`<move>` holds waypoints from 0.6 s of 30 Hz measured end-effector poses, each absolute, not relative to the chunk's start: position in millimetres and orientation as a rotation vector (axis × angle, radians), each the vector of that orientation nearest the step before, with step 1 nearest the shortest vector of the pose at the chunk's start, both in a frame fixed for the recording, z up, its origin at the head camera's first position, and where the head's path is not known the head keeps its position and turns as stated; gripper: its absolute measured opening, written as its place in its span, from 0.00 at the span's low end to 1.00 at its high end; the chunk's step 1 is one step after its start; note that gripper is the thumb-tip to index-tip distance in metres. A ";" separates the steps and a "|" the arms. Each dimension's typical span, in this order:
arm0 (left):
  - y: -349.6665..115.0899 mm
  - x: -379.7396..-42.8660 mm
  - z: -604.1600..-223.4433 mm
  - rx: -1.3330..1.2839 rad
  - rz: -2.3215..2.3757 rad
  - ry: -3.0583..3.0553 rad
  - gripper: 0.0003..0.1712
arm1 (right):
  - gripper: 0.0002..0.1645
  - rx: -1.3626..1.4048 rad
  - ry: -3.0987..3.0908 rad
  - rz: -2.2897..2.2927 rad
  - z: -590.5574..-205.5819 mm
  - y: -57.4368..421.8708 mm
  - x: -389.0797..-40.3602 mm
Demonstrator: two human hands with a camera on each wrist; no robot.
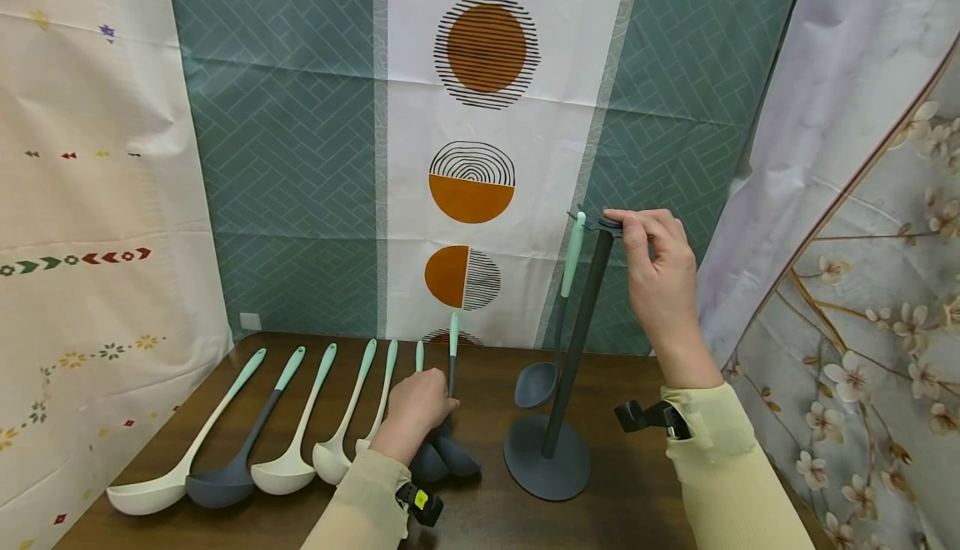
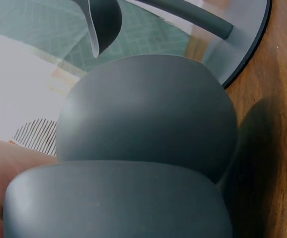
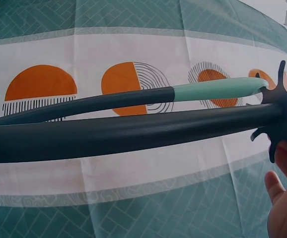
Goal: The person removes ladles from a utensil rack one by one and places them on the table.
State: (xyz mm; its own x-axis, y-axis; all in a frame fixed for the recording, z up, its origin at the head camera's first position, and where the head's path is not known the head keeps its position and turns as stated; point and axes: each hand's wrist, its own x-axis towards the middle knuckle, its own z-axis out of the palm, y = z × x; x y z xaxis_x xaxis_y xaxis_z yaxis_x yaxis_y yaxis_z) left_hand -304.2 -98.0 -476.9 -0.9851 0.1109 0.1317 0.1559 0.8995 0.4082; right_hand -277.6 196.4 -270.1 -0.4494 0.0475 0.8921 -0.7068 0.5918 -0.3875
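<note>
In the head view my left hand (image 1: 422, 407) grips the dark shaft of a ladle with a mint-green handle (image 1: 453, 335). Two dark ladle bowls show just below that hand; the farther bowl (image 2: 148, 109) and the nearer bowl (image 2: 118, 198) overlap in the left wrist view. My right hand (image 1: 660, 271) holds the hooked top (image 1: 602, 223) of a dark utensil stand (image 1: 576, 350), thumb and fingers at its rim. From one hook hangs another dark ladle (image 1: 536, 385) by its mint-green handle (image 3: 218, 89). The stand leans slightly to the right in the head view.
On the brown table (image 1: 630, 483), several ladles lie in a row to the left, among them a white ladle (image 1: 153, 493), a dark ladle (image 1: 225, 487) and another white ladle (image 1: 285, 475). A patterned curtain (image 1: 285, 117) hangs behind, with a floral cloth (image 1: 862, 383) at right.
</note>
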 end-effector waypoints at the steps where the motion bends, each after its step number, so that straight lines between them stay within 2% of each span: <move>1: -98.2 -304.3 -476.9 -0.210 -0.665 -2.959 0.25 | 0.20 0.536 -1.841 0.966 -270.1 196.3 -277.8; 18: -100.6 -302.1 -480.4 -0.211 -0.675 -3.007 0.30 | 0.20 0.533 -1.833 0.968 -269.9 194.7 -277.2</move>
